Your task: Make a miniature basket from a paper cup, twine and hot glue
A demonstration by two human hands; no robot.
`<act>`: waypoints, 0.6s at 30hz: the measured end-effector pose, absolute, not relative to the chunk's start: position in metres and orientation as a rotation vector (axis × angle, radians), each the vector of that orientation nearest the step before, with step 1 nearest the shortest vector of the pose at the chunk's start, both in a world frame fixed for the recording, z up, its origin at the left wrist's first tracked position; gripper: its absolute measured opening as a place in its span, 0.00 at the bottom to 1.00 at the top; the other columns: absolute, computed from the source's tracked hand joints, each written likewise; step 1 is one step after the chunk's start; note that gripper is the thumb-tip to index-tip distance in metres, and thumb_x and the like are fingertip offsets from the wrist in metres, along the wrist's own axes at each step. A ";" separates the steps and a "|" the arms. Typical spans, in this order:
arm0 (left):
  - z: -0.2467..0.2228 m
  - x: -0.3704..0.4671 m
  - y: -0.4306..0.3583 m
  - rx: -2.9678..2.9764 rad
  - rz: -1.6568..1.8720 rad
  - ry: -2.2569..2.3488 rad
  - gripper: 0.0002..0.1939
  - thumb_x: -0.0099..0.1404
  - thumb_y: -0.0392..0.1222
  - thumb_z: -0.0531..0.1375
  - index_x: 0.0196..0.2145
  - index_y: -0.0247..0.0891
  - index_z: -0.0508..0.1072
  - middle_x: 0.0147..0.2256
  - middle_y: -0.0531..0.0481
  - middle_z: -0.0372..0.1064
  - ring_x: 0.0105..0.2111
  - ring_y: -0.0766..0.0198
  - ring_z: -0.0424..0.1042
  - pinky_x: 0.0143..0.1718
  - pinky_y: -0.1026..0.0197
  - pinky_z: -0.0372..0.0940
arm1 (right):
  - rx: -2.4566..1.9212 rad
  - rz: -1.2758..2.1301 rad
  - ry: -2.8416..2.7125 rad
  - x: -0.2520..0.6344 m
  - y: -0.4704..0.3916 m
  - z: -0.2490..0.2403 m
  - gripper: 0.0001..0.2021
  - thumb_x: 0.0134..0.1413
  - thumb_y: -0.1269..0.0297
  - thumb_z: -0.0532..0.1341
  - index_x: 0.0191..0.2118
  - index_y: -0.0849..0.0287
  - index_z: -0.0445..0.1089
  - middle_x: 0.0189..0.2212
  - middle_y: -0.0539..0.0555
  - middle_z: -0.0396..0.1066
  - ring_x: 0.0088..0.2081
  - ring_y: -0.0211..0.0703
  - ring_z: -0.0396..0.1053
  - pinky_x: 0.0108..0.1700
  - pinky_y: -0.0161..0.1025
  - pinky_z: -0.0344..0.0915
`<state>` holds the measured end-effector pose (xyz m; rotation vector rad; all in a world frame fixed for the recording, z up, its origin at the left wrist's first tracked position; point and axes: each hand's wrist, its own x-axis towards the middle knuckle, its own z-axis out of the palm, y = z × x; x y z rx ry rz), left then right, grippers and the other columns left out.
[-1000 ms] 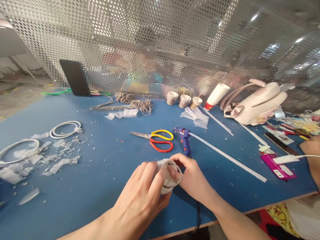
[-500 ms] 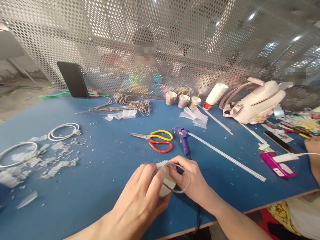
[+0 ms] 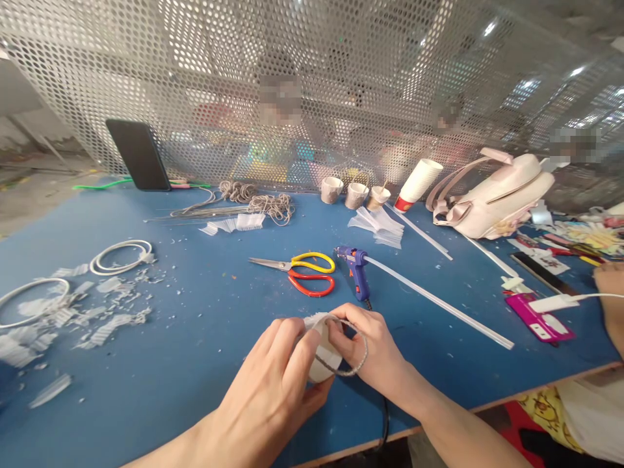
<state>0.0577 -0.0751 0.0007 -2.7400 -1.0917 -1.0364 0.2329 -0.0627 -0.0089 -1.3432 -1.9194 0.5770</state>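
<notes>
A pale paper cup is held low over the near part of the table, partly covered by my fingers. My left hand wraps around its left side. At the rim, my right hand pinches a thin grey cord, which loops in front of the cup and over my right fingers. The pinched part of the cord is hidden. Just beyond my hands lie a blue hot glue gun, with a long glue stick in its back, and scissors with yellow and red handles.
Three cord-wrapped cups stand at the back beside a stack of paper cups. A pale backpack lies back right. White rings and scraps cover the left. A purple power strip lies near another person's arm.
The view has shifted very slightly. Both hands keep nearly the same hold on the cup and cord.
</notes>
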 end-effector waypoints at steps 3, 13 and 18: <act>-0.001 0.058 -0.075 -2.751 -1.029 -1.079 0.13 0.58 0.30 0.55 0.41 0.35 0.61 0.35 0.44 0.63 0.31 0.58 0.68 0.27 0.58 0.68 | -1.353 0.591 -1.909 0.232 -0.063 -0.006 0.08 0.56 0.67 0.55 0.27 0.57 0.65 0.22 0.49 0.69 0.23 0.36 0.65 0.28 0.33 0.60; -0.001 0.057 -0.079 -2.782 -1.023 -1.024 0.13 0.60 0.31 0.56 0.44 0.32 0.61 0.35 0.43 0.64 0.31 0.58 0.67 0.28 0.57 0.69 | -1.430 0.696 -1.861 0.233 -0.064 -0.005 0.07 0.53 0.64 0.56 0.26 0.58 0.65 0.19 0.47 0.65 0.22 0.36 0.61 0.27 0.33 0.58; 0.001 0.058 -0.078 -2.778 -1.025 -1.006 0.16 0.59 0.30 0.56 0.46 0.32 0.61 0.36 0.43 0.64 0.31 0.59 0.67 0.28 0.58 0.69 | -1.435 0.692 -1.847 0.232 -0.064 -0.005 0.07 0.51 0.66 0.57 0.24 0.58 0.64 0.18 0.47 0.65 0.21 0.35 0.60 0.25 0.32 0.57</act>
